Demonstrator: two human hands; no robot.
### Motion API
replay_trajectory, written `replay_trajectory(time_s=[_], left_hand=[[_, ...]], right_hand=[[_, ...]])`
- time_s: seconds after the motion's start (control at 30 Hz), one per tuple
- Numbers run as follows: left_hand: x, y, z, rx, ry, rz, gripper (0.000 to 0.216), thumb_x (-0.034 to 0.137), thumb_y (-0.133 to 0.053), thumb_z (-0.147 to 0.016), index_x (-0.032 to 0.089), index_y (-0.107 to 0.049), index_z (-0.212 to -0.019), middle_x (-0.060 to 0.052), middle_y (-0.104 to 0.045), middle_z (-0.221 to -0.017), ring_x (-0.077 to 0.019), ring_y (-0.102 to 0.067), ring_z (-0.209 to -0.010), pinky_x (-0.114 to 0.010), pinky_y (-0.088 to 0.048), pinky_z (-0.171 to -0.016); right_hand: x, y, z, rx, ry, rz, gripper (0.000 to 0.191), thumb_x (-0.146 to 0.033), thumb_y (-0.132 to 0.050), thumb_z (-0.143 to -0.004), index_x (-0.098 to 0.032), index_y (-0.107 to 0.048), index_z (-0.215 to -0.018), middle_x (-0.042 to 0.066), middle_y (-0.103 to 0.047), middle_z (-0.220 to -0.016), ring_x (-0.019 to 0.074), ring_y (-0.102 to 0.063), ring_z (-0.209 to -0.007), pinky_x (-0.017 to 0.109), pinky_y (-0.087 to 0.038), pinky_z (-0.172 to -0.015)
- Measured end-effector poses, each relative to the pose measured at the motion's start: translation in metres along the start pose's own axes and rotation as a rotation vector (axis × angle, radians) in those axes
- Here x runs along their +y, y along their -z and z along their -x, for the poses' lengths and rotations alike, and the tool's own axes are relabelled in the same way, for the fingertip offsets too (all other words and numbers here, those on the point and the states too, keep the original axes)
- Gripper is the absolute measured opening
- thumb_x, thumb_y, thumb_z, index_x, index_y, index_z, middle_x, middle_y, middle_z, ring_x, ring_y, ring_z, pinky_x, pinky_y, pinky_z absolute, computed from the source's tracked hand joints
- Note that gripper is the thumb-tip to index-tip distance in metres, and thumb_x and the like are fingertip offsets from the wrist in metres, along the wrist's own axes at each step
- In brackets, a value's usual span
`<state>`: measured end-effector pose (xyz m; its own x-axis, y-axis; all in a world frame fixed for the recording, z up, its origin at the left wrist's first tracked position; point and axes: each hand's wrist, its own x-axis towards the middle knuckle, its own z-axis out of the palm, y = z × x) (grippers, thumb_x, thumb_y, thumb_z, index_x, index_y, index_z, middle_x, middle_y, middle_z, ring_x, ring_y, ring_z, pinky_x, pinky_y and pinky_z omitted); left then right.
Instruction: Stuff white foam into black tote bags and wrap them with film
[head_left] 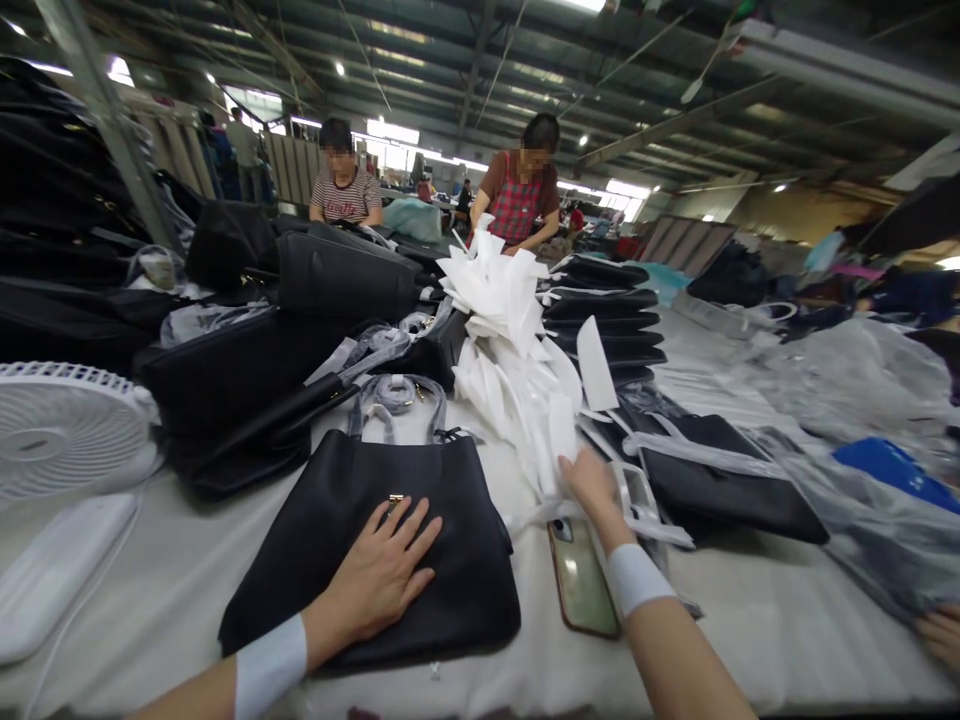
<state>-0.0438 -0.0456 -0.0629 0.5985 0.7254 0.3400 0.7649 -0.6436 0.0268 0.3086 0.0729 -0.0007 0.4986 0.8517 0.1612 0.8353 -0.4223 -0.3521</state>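
Observation:
A black handbag (360, 580) lies flat on the white-covered table, its wrapped handles and a coiled strap (397, 393) at the far end. My left hand (386, 570) rests palm down on the bag, fingers spread just below the gold clasp (395, 502). To the right, my right hand (592, 480) is curled at the lower edge of a heap of white sheets (517, 370), fingers closed on one sheet; it is slightly blurred. A phone (581, 580) lies on the table below that hand.
Stacked black bags (225, 380) fill the left, beside a white fan (60, 430). More black pieces (600, 310) are piled behind the sheets. A black bag (727, 475) and clear plastic (855, 390) lie right. Two people work opposite; another person's hand (941, 630) shows at lower right.

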Motion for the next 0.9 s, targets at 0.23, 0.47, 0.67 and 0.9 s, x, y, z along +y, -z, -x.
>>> replay_trajectory(time_s=[0.23,0.47,0.67,0.9], left_hand=[[0.001,0.004,-0.001,-0.022,0.007,0.013,0.055,0.044,-0.048,-0.093,0.028,-0.038,-0.144,-0.008,-0.041,-0.148,-0.0313,-0.039,-0.133,-0.051,-0.030,-0.108],[-0.004,0.008,-0.019,-0.120,0.012,0.045,0.047,0.043,-0.048,-0.093,0.025,-0.047,-0.136,-0.011,-0.045,-0.145,-0.0322,-0.052,-0.114,-0.050,-0.042,-0.094],[-0.012,0.024,-0.098,-0.351,-0.183,0.249,0.089,0.029,-0.072,-0.076,0.033,-0.022,-0.149,-0.012,-0.016,-0.159,-0.0263,-0.061,-0.110,-0.033,-0.050,-0.085],[-0.013,0.027,-0.164,-0.570,-0.322,0.181,0.086,0.040,-0.089,-0.046,0.026,-0.052,-0.123,-0.010,-0.049,-0.131,-0.0297,-0.064,-0.096,-0.035,-0.054,-0.074]], right_hand=[[-0.016,-0.002,0.000,0.094,0.012,-0.099,0.046,-0.026,-0.059,-0.081,-0.002,-0.055,-0.120,0.025,-0.065,-0.104,0.0336,-0.061,-0.101,0.040,-0.044,-0.085],[-0.028,0.052,0.064,0.212,0.128,-0.537,0.041,-0.046,-0.041,-0.089,-0.015,-0.055,-0.112,0.014,-0.067,-0.102,0.0234,-0.062,-0.089,0.035,-0.047,-0.080],[-0.028,0.002,0.149,-0.156,0.070,-0.687,0.036,-0.031,-0.045,-0.077,-0.017,-0.053,-0.109,0.012,-0.069,-0.101,0.0253,-0.065,-0.090,0.036,-0.049,-0.080],[-0.027,-0.009,0.160,0.014,0.041,-0.361,0.042,-0.032,-0.038,-0.081,-0.015,-0.052,-0.117,0.013,-0.068,-0.091,0.0280,-0.064,-0.079,0.036,-0.046,-0.072]])
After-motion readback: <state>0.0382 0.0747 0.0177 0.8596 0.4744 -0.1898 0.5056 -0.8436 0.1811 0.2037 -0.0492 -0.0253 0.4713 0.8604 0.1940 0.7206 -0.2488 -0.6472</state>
